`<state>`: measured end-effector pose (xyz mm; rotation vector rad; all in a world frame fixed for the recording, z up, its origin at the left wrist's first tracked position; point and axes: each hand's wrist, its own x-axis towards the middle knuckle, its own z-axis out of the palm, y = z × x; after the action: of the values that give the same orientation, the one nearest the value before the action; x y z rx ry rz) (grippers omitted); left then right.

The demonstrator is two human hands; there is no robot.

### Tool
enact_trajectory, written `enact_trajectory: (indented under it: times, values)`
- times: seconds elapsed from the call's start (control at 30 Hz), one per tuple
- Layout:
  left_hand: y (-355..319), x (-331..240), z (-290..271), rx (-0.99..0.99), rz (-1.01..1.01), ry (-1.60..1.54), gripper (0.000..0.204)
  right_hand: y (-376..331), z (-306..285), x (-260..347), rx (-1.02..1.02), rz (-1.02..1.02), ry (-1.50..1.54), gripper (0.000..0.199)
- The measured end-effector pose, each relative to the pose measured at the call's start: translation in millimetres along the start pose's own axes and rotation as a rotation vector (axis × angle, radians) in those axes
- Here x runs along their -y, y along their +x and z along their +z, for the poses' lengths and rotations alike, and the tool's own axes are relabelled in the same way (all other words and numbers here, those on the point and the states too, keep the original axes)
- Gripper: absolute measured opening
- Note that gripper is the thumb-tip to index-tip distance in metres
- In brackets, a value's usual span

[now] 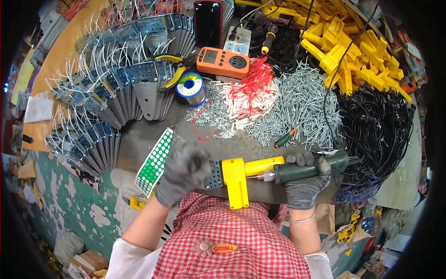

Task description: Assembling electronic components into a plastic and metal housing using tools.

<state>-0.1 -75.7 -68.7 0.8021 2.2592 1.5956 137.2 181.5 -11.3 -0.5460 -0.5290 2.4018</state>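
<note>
Left hand [182, 173]: blurred; your glove hides the perforated metal plate's [214, 175] left end.
Driver tip: hidden inside the yellow part [236, 179].
Right palm: unseen.

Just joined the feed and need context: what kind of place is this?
Most likely a small assembly workbench: a heap of screws, stacked yellow plastic parts, rows of metal brackets, and a right hand gripping an electric screwdriver.

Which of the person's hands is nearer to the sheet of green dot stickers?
Left. The left hand, gloved and gripping the perforated metal plate, sits right beside the green dot sticker sheet. The right hand holds the green electric screwdriver farther right, beyond the yellow plastic part.
</note>
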Motion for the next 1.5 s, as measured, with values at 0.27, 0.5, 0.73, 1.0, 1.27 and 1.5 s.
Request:
enact_trajectory:
  times: [0.27, 0.5, 0.73, 1.0, 1.27, 1.5]
  values:
    - [-24, -25, 1, 0.057, 0.373, 0.073, 0.031, 4, -7, 1, 0.03, -0.002, 0.004, 0.025]
    - [-24, -26, 0, 0.118, 0.355, 0.118, 0.028, 1, -6, -1, 0.033, -0.005, 0.0, 0.022]
    - [-28, -24, 2, 0.091, 0.273, 0.086, 0.029, 4, -14, -2, 0.085, -0.013, 0.007, 0.022]
    - [-27, -20, 3, 0.071, 0.368, 0.146, 0.031, 3, -12, -2, 0.06, -0.001, -0.007, 0.024]
    - [-27, -26, 3, 0.069, 0.34, 0.119, 0.032, 4, -16, -2, 0.063, 0.015, 0.048, 0.023]
    - [-29, -19, 5, 0.035, 0.333, 0.086, 0.032, 1, -8, -3, 0.08, 0.052, 0.028, 0.031]
